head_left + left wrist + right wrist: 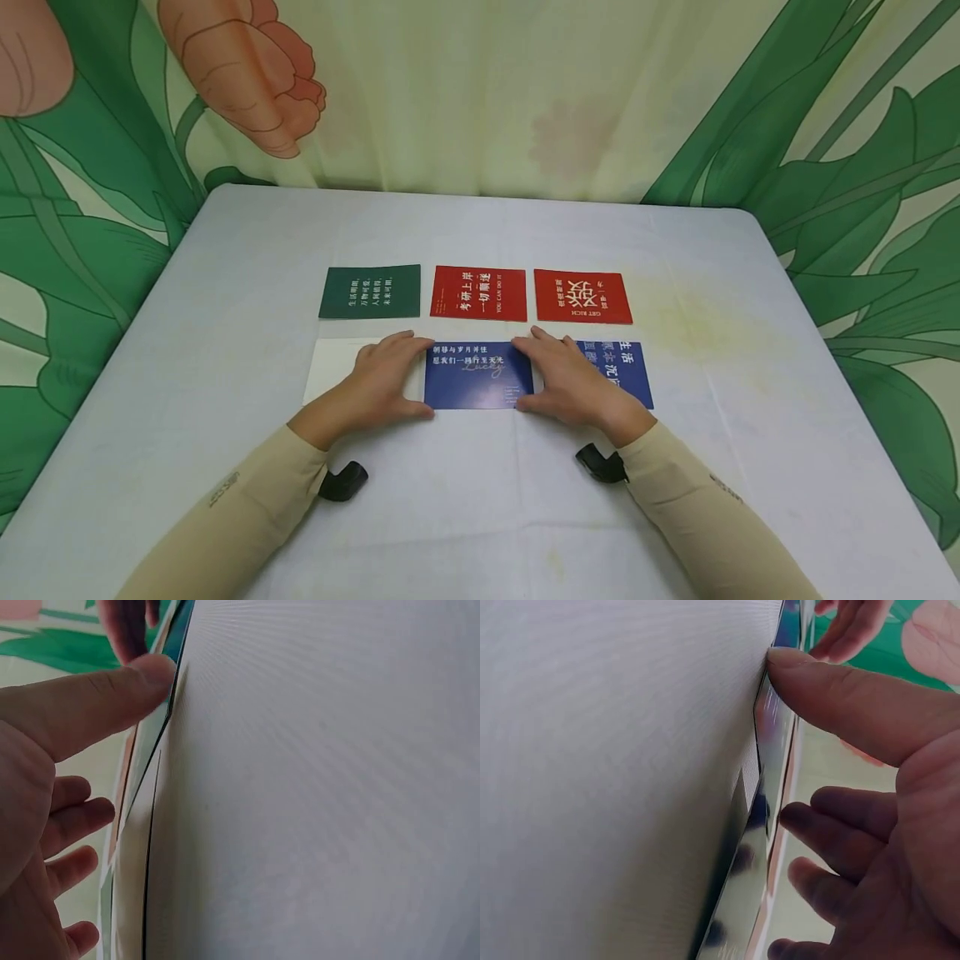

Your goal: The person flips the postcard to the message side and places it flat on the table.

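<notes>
A dark blue card [472, 383] with white lettering lies in the middle of the front row, between both hands. My left hand [382, 379] is at its left end, thumb at the lower corner and forefinger at the upper one. At the right end my right hand [570, 379] touches it the same way, fingers spread. Both thumbs [112, 701] look nearly straight in the wrist views, and the other fingers hang loose. Under the left hand shows a white card [330, 367]. Another blue card [633, 375] is partly hidden by the right hand.
Behind the front row lie a green card [371, 292], a red card [478, 293] and a second red card [583, 297]. A white cloth covers the table [450, 517]. A floral curtain [480, 92] hangs behind it. Black wrist mounts [345, 482] stick out below both sleeves.
</notes>
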`<act>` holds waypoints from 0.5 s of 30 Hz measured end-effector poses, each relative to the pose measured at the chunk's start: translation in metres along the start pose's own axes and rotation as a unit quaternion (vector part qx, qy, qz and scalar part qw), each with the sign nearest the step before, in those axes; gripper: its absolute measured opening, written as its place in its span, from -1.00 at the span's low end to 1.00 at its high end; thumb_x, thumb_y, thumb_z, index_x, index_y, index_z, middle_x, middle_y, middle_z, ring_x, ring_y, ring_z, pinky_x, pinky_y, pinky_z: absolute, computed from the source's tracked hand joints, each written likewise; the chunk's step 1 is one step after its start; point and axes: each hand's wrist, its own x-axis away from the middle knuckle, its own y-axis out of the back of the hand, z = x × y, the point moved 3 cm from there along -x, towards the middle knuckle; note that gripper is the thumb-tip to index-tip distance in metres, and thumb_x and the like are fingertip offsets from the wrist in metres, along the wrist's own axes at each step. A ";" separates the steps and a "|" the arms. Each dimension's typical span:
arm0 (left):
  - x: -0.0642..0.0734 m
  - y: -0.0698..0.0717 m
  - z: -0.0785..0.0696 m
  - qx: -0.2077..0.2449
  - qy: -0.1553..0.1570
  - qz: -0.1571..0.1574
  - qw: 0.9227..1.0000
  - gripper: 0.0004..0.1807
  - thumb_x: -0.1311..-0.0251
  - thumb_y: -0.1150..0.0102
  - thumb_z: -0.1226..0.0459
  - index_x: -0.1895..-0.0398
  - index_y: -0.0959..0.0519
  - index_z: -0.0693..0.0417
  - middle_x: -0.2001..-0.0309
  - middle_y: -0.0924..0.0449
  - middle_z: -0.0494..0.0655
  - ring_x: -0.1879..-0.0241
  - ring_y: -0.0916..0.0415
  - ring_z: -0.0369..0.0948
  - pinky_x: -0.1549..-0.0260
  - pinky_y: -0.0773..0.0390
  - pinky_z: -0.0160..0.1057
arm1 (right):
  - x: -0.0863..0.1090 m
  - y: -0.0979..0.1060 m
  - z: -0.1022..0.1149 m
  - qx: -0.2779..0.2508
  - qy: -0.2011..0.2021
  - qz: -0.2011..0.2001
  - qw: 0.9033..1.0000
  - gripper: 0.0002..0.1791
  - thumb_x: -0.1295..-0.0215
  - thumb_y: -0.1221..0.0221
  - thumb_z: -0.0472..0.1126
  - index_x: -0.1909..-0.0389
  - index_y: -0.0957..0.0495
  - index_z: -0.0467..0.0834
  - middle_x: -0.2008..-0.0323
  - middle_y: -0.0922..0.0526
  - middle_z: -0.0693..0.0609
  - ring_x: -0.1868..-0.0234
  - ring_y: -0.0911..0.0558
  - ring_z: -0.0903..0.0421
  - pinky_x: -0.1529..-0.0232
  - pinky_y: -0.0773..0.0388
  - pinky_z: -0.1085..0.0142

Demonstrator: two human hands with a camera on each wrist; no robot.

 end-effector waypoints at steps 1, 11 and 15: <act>-0.001 0.000 -0.001 -0.002 0.001 0.002 1.000 0.02 0.14 -0.62 0.07 -0.41 -0.33 0.18 -0.37 -0.36 0.13 -0.46 -0.06 0.11 -0.24 -0.12 0.30 | 0.000 0.000 0.000 0.003 -0.002 0.002 1.000 -0.09 -0.10 -0.46 -0.12 -0.45 -0.28 -0.24 -0.43 -0.32 -0.19 -0.53 -0.05 -0.18 -0.43 0.15 -0.25; -0.003 0.001 -0.005 -0.016 0.011 0.019 1.000 -0.08 0.07 -0.57 0.10 -0.40 -0.39 0.15 -0.34 -0.41 0.09 -0.45 -0.08 0.07 -0.20 -0.12 0.23 | 0.001 -0.003 -0.001 0.014 -0.020 0.031 0.999 0.02 -0.04 -0.49 -0.02 -0.50 -0.23 -0.17 -0.46 -0.28 -0.12 -0.55 0.03 -0.14 -0.39 0.31 -0.33; -0.002 0.001 -0.005 -0.023 0.008 0.024 0.999 -0.13 0.03 -0.52 0.08 -0.38 -0.41 0.14 -0.33 -0.42 0.10 -0.44 -0.09 0.08 -0.19 -0.12 0.24 | 0.002 -0.003 0.000 0.018 -0.020 0.030 0.999 -0.04 -0.09 -0.46 -0.04 -0.48 -0.26 -0.20 -0.45 -0.31 -0.14 -0.54 -0.02 -0.14 -0.39 0.29 -0.34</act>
